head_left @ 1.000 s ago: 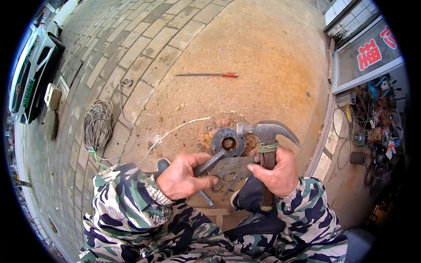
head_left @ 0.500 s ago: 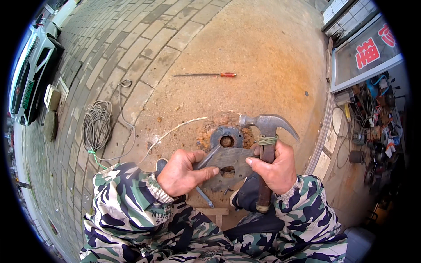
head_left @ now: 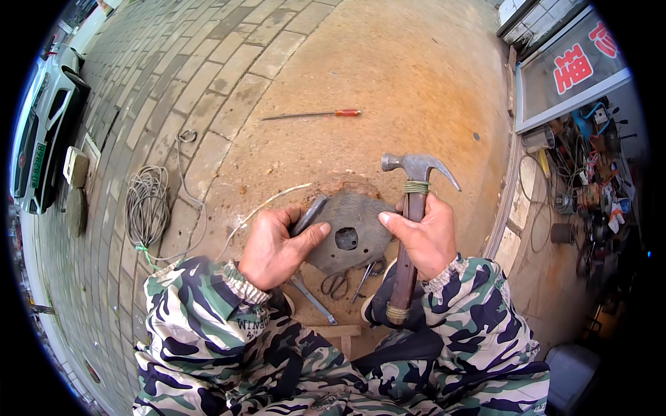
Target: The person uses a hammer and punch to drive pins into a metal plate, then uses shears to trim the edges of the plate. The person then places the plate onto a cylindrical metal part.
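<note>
My left hand [head_left: 274, 249] grips a short dark metal bar [head_left: 309, 213] and the left edge of a flat grey sheet [head_left: 361, 215], which has a central opening and small holes. My right hand [head_left: 423, 239] is closed round a claw hammer [head_left: 409, 281] with cord wrapped below its head, its thumb pressing on the sheet's right side. The sheet covers most of the rusty patch of ground. Below it lie scissors [head_left: 335, 284], a slim metal tool [head_left: 362, 283] and a long metal strip [head_left: 316, 305].
A red-handled screwdriver [head_left: 347, 113] lies farther out on the concrete. A coiled cable [head_left: 146, 208] rests on the pavers at left, near a parked white car [head_left: 59, 104]. Tools and parts [head_left: 590, 215] crowd a doorway at right. A wooden stool edge [head_left: 333, 331] shows between my legs.
Both hands have risen slightly, lifting the hammer and the sheet. The sheet now hides the round metal flange that showed earlier, and more of the scissors shows beneath it.
</note>
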`<control>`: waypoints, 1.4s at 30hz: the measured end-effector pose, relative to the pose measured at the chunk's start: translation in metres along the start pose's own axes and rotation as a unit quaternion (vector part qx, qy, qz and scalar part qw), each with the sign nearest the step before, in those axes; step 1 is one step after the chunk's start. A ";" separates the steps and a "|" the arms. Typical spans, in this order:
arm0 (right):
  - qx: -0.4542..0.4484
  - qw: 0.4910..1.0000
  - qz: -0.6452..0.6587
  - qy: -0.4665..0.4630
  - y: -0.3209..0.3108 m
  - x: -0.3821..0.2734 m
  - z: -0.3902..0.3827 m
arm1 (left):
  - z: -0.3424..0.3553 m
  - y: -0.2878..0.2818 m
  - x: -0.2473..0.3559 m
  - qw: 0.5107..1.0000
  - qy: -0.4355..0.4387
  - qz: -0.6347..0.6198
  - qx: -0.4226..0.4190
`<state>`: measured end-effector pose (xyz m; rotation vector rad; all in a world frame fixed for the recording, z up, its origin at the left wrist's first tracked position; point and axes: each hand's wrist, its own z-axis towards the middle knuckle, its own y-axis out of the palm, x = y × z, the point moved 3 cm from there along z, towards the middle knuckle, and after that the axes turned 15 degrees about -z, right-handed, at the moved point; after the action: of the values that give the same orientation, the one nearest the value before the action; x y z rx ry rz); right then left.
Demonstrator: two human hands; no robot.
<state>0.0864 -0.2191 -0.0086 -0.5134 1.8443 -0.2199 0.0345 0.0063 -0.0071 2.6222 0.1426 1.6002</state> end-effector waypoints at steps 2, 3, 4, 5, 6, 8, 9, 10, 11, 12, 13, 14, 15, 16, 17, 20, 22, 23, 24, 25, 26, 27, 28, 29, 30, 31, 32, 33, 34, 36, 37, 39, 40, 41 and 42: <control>-0.002 1.000 -0.025 -0.014 0.003 -0.006 0.004 | 0.000 -0.003 0.005 0.999 0.012 0.032 0.030; -0.007 0.999 -0.031 -0.012 0.004 -0.007 0.005 | 0.000 -0.004 0.006 0.999 0.017 0.034 0.036; -0.007 0.999 -0.041 -0.008 0.004 -0.008 0.006 | 0.003 -0.005 0.005 0.999 0.024 0.032 0.037; -0.009 0.999 -0.051 -0.004 0.005 -0.008 0.007 | 0.005 -0.006 0.005 0.998 0.030 0.030 0.038; -0.005 0.999 -0.052 -0.011 0.006 -0.009 0.008 | 0.005 -0.008 0.006 0.997 0.032 0.046 0.046; 0.009 0.999 -0.049 -0.019 0.006 -0.004 0.009 | 0.007 -0.007 0.013 0.994 0.036 0.082 0.056; 0.008 0.998 -0.053 -0.016 0.006 -0.001 0.010 | 0.009 -0.008 0.016 0.994 0.047 0.067 0.069; 0.007 0.998 -0.055 -0.014 0.005 0.000 0.011 | 0.010 -0.010 0.019 0.993 0.058 0.051 0.085; 0.004 0.998 -0.058 -0.012 0.005 0.002 0.012 | 0.013 -0.013 0.022 0.992 0.070 0.035 0.100; 0.004 0.999 -0.044 -0.011 0.004 0.002 0.012 | 0.016 -0.018 0.023 0.994 0.073 0.024 0.078; 0.003 0.999 -0.030 -0.010 0.004 0.001 0.012 | 0.017 -0.020 0.024 0.995 0.058 -0.057 0.060; 0.003 1.000 -0.016 -0.008 0.004 0.000 0.013 | 0.019 -0.020 0.026 0.990 0.082 -0.106 0.048; -0.007 1.000 0.009 0.005 0.004 -0.001 0.014 | 0.019 -0.019 0.030 0.981 0.105 -0.155 0.039; -0.015 0.999 0.033 0.020 0.003 0.000 0.014 | 0.019 -0.016 0.031 0.972 0.111 -0.201 0.044; -0.022 0.997 0.057 0.036 0.001 0.002 0.015 | 0.020 -0.018 0.032 0.976 0.130 -0.173 0.039; -0.073 0.988 0.117 0.068 -0.005 -0.001 0.023 | 0.022 -0.025 0.040 0.981 0.176 -0.079 0.036; -0.077 0.986 0.128 0.077 -0.008 0.003 0.025 | 0.022 -0.023 0.047 0.980 0.176 -0.084 0.041; -0.075 0.987 0.119 0.083 -0.009 0.003 0.024 | 0.022 -0.020 0.049 0.980 0.163 -0.109 0.040; -0.073 0.987 0.110 0.090 -0.010 0.001 0.022 | 0.023 -0.017 0.048 0.978 0.157 -0.133 0.031; -0.074 0.987 0.102 0.095 -0.009 0.000 0.023 | 0.023 -0.016 0.046 0.976 0.151 -0.156 0.025; -0.076 0.988 0.100 0.091 -0.006 0.002 0.023 | 0.024 -0.016 0.044 0.973 0.146 -0.179 0.019; -0.078 0.988 0.097 0.088 -0.002 0.004 0.022 | 0.024 -0.016 0.041 0.975 0.136 -0.178 0.011; -0.078 0.989 0.095 0.084 0.000 0.003 0.021 | 0.023 -0.016 0.042 0.976 0.127 -0.178 0.002; -0.077 0.991 0.070 0.080 0.001 0.001 0.019 | 0.023 -0.015 0.042 0.977 0.118 -0.178 -0.007; -0.076 0.993 0.046 0.077 0.002 0.000 0.018 | 0.022 -0.013 0.044 0.976 0.091 -0.197 -0.022; -0.076 0.994 0.022 0.073 0.003 -0.001 0.016 | 0.022 -0.009 0.044 0.977 0.091 -0.192 -0.020; -0.060 0.996 0.022 0.056 0.006 0.001 0.016 | 0.022 -0.003 0.041 0.978 0.092 -0.186 -0.017; -0.057 0.997 0.030 0.050 0.008 -0.002 0.015 | 0.022 0.001 0.036 0.979 0.093 -0.181 -0.013; -0.050 0.997 0.038 0.047 0.008 -0.005 0.014 | 0.025 0.001 0.029 0.974 0.079 -0.210 -0.033; -0.037 0.998 0.023 0.039 0.007 -0.002 0.013 | 0.028 0.007 0.019 0.977 0.111 -0.175 -0.054; -0.032 0.999 0.003 0.034 0.006 0.002 0.015 | 0.027 0.010 0.019 0.977 0.128 -0.157 -0.062; -0.026 0.999 -0.015 0.024 0.005 0.003 0.015 | 0.024 0.015 0.020 0.981 0.138 -0.117 -0.069; -0.027 0.999 -0.011 0.019 0.006 0.002 0.015 | 0.022 0.016 0.020 0.982 0.142 -0.102 -0.070; -0.027 1.000 -0.008 0.013 0.008 0.001 0.015 | 0.021 0.017 0.020 0.983 0.146 -0.087 -0.071; -0.025 1.000 -0.005 0.009 0.009 0.003 0.016 | 0.022 0.019 0.015 0.978 0.164 -0.126 -0.039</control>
<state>0.0984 -0.2108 -0.0196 -0.5561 1.8686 -0.1860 0.0616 -0.0114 -0.0019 2.1617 0.4022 1.8827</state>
